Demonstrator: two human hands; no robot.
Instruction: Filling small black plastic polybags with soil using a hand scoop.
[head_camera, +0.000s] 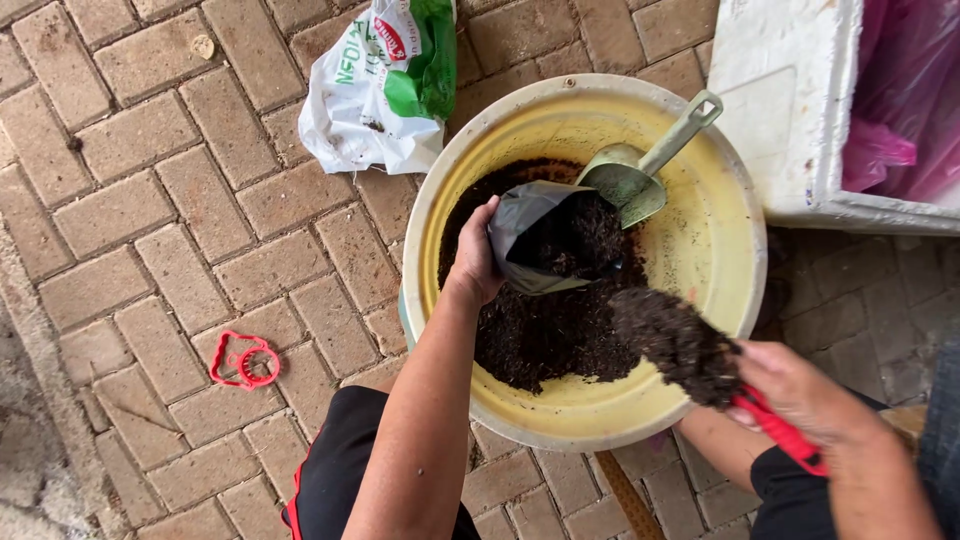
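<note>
Head view, looking straight down onto brick paving (150, 210). A wide yellow basin (720, 240) sits on the bricks, its floor covered in dark potting soil (545, 335).

Left hand (477, 262): I see it reaching into the basin, fingers curled around the rim of a small grey-black grow bag (530, 225). The bag is held open, mouth tilted toward the right, and is partly filled with soil. It hangs over the soil heap, near the centre of the basin.

Right hand (800, 395): closed in a fist around the red handle of a trowel (775, 428). The blade is hidden under a heaped load of soil (675, 345), held over the basin's near-right rim, just beside the bag's mouth but not touching it.

A pale green plastic scoop (630, 180) lies in the basin against the far wall, handle pointing up-right, its bowl just behind the bag.

Surroundings: a crumpled white and green plastic sack (375, 90) on the bricks beyond the basin; a red ring-shaped plastic piece (243, 360) on the bricks to the left; a white foam box (790, 110) with a pink liner (900, 100) at upper right.
</note>
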